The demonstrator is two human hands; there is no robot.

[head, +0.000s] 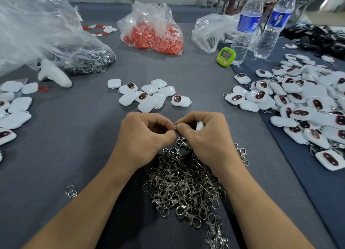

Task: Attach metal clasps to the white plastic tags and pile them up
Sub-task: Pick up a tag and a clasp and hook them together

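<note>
Both hands met at the centre of the frame, knuckles up, fingers curled. The left hand (147, 134) pinched a metal clasp (176, 128) against the right hand (203, 136), whose fingers gripped a white tag (199, 125), mostly hidden. Loose clasps (183, 189) were heaped at lower centre. A clear bag (153, 24) at upper centre held orange pieces; another bag (46, 30) at upper left held dark metal parts.

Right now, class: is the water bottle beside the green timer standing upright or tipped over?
Upright. The water bottle stands on its base beside the green timer, its neck toward the frame's top.
</note>
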